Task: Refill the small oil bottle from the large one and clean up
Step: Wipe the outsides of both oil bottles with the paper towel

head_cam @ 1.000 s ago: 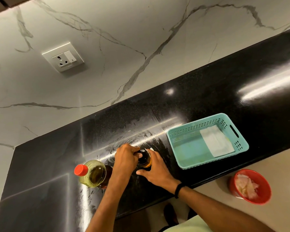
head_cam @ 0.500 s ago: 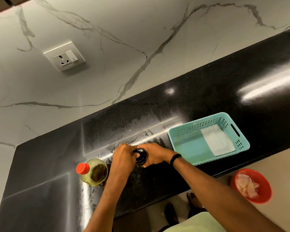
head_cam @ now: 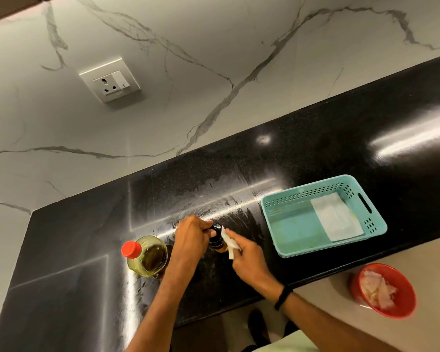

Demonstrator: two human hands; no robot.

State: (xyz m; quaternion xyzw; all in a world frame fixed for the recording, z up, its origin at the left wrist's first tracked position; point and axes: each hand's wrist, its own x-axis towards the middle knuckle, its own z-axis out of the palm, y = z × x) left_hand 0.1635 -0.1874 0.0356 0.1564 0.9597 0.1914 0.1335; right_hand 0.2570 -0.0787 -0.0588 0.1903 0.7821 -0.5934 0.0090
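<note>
The small oil bottle point(head_cam: 217, 240), dark-capped with amber oil, stands on the black counter point(head_cam: 315, 158). My left hand point(head_cam: 192, 237) grips its cap from the left. A white tissue point(head_cam: 229, 243) is pinched in my right hand point(head_cam: 247, 257) and pressed against the bottle's right side. Just left of my left hand stands the large oil bottle point(head_cam: 148, 256), with its red cap point(head_cam: 131, 249) on.
A teal basket point(head_cam: 290, 201) with a folded white tissue point(head_cam: 337, 217) inside sits on the counter to the right. A red bin point(head_cam: 404, 301) with crumpled tissues stands on the floor at lower right. The marble wall carries a socket point(head_cam: 111, 82). The counter shows oily smears.
My right hand has swung from behind the small bottle back to its right side, and the white tissue now shows against the bottle. My left hand stays on the cap.
</note>
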